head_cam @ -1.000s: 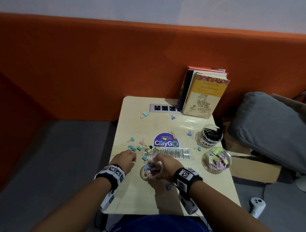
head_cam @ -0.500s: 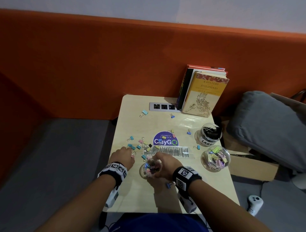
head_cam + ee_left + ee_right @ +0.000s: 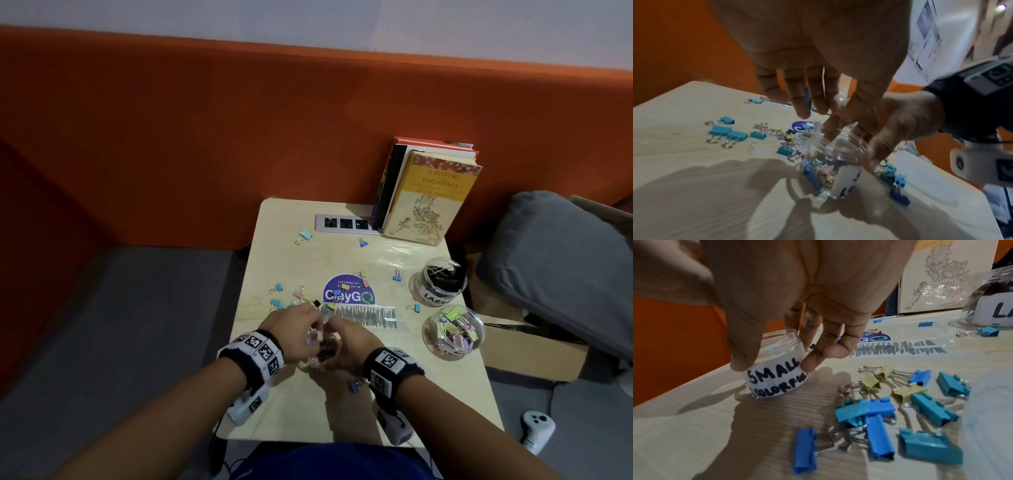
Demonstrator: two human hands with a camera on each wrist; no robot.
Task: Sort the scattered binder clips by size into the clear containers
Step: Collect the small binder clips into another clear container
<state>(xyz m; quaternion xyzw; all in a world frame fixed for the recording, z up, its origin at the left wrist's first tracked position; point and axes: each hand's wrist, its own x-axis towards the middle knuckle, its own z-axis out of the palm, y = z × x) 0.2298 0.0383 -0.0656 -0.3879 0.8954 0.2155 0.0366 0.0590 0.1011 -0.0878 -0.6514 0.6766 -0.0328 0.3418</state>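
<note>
Orange wall panels back a small wooden counter [image 3: 445, 394]. Near its front edge the right hand [image 3: 352, 342] has its grip closed around a clear jar [image 3: 777, 379] labelled "SMALL COLORFUL", thumb and fingers on its sides. The left hand [image 3: 294, 329] hovers over the jar's mouth, grip open, fingers straight. Loose binder clips [image 3: 301, 294] lie scattered toward the left edge. 2 more jars [image 3: 452, 332] of clips stand at the right edge.

Books [image 3: 432, 195], gray cushion [image 3: 561, 260], white controller [image 3: 537, 426].
</note>
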